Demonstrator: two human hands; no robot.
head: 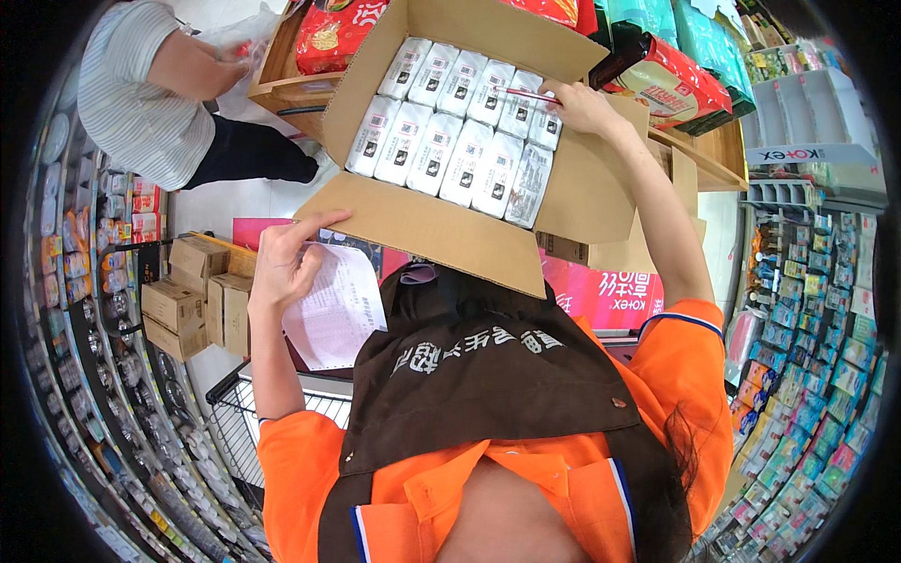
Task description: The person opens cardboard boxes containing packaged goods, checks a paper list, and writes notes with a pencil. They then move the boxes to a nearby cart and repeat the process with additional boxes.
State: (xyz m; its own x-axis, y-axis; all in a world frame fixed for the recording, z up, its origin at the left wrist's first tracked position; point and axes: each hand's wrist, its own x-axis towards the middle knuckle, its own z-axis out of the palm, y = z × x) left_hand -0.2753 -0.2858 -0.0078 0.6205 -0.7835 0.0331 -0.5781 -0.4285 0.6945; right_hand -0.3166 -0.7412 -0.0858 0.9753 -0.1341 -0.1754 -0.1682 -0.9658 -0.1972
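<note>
An open cardboard box (436, 232) holds white wrapped packs (457, 148) standing in two rows, with printed codes on their ends. My right hand (581, 105) is at the box's upper right, shut on a slim red pen (528, 93) whose far end lies over the back row. My left hand (288, 257) holds a printed paper sheet (338, 306) below the box's front left corner, under the thumb, while its index finger rests on the front flap. The sheet hangs down beside my dark brown apron (493, 380).
Red bags (338, 35) and teal packs (711, 49) lie in wooden bins behind the box. Small cartons (176, 310) are stacked at left, near a wire cart (243, 415). Another person (141, 91) stands at upper left. Stocked shelves (809, 338) line both sides.
</note>
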